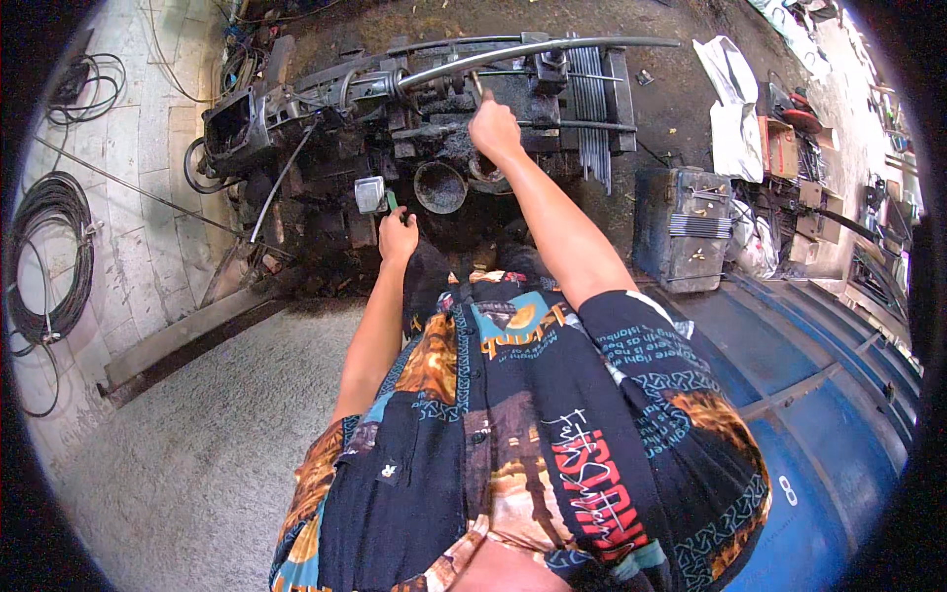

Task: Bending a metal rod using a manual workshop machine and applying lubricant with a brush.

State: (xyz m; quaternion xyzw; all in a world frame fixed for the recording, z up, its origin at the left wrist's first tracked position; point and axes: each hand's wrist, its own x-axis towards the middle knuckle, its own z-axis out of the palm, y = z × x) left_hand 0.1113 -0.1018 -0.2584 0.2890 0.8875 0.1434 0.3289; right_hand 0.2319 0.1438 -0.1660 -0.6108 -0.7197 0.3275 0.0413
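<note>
My right hand (495,128) reaches over the long, grimy machine (414,109). Its fingers are closed around a short, narrow tool (478,85) that points away from me; its kind is unclear. Lower and to the left, my left hand (399,239) is closed, with a small green piece (392,200) sticking up from its fingers. What that piece belongs to is hidden. Just beyond it sits a square, pale metal box-like part (370,194). Between my hands is a round, dark metal bowl (440,187). A long grey pipe (552,45) runs across the machine's far side.
A bundle of thin metal rods (593,118) lies across the machine's right end. A worn grey case (692,227) stands to the right, near a white sack (730,99). Blue metal panels (789,395) are at lower right. A coiled black cable (49,257) lies far left.
</note>
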